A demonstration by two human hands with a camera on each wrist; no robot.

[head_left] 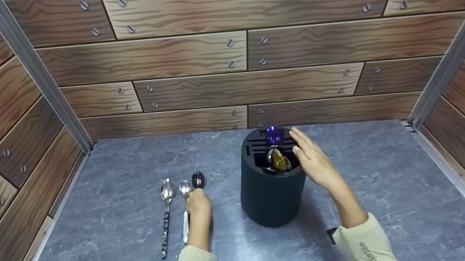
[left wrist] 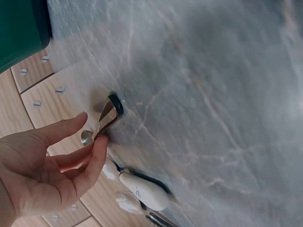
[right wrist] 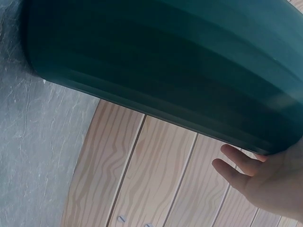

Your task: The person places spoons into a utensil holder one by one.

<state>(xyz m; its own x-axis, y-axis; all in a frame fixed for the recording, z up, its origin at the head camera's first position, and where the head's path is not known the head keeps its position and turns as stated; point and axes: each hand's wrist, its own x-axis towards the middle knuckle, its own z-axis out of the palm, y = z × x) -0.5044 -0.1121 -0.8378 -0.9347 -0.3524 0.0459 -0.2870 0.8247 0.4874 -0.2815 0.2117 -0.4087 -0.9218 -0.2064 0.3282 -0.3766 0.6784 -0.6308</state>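
Note:
In the head view my left hand (head_left: 199,202) is low over a dark-bowled spoon (head_left: 198,180), covering its handle. In the left wrist view its fingertips meet the handle (left wrist: 108,117), while the thumb stands off with a gap. To the left lie a white-handled spoon (head_left: 186,226), partly behind the hand, and a spoon with a patterned handle (head_left: 166,229). My right hand (head_left: 315,162) rests along the right rim of a dark green cylindrical utensil holder (head_left: 273,201), fingers extended. A purple spoon (head_left: 274,135) and a gold spoon (head_left: 279,160) stand in it, bowls up.
The grey marbled tabletop (head_left: 105,219) is bounded by wood-patterned panels (head_left: 186,55) at the back and both sides. Metal corner posts (head_left: 39,75) rise at the left and right. Slots cover the back part of the holder's top, with a larger opening in front.

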